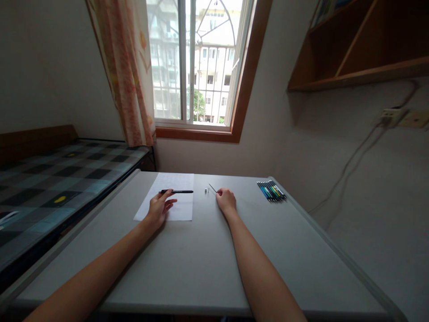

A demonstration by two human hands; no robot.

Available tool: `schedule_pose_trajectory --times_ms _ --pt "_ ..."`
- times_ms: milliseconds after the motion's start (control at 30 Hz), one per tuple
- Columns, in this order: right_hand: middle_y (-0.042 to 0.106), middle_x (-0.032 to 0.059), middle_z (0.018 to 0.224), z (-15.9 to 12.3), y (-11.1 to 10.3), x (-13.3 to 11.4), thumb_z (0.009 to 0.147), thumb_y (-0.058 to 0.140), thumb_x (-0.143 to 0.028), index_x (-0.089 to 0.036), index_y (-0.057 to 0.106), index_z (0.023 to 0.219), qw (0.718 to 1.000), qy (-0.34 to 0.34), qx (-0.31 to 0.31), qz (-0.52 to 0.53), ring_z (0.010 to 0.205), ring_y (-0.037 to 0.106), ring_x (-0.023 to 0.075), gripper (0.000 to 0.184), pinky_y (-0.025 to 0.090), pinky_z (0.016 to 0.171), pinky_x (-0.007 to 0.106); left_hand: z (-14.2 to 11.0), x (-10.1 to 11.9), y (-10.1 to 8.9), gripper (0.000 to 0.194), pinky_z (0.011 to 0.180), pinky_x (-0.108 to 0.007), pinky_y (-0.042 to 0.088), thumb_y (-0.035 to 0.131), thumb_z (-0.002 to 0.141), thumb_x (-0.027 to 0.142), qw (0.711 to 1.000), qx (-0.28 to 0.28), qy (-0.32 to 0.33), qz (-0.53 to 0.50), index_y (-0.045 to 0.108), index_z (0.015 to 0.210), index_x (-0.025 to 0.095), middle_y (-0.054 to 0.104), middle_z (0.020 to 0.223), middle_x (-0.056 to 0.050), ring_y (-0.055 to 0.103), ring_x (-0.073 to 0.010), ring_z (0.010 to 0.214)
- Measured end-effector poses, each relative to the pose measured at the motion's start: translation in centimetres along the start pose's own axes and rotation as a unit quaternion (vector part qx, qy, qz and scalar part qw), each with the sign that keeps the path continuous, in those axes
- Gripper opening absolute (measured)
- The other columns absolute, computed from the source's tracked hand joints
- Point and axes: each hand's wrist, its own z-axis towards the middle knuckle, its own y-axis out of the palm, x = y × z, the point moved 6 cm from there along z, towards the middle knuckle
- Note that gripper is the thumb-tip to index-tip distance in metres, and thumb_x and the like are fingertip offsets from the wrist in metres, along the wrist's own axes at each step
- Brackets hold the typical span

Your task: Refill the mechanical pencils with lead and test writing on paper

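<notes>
My left hand (159,209) is over a sheet of white paper (182,210), thumb and forefinger pinching a black pen barrel (182,192) that points to the right. Its other fingers hang loosely curled below. To the right, my right hand (227,199) rests on the table, closed on the lower end of a thin dark pen refill (212,187) whose other end tilts up to the left. Between the hands lie a small whitish pen part (205,191) and a tiny thin piece (208,190), too small to make out.
Several pens (271,191) lie side by side at the far right of the grey-white table (187,268). A bed with a checked cover (83,170) stands to the left. A window (197,67) is behind the table, and a wooden shelf (362,76) hangs at upper right.
</notes>
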Motion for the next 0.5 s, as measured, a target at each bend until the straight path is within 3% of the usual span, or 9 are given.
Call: schedule_pose_trajectory --times_ms 500 --pt "0.067 0.0062 0.09 -0.07 0.27 -0.17 0.077 0.051 -0.024 -0.022 0.068 0.084 1.0 0.002 -0.019 -0.021 0.084 0.059 0.0185 0.019 0.041 0.072 0.027 -0.31 0.16 0.12 0.029 0.051 -0.019 0.04 0.073 0.061 0.028 1.0 0.005 0.0 -0.001 0.062 0.086 0.018 0.067 0.087 -0.003 0.061 -0.0083 0.054"
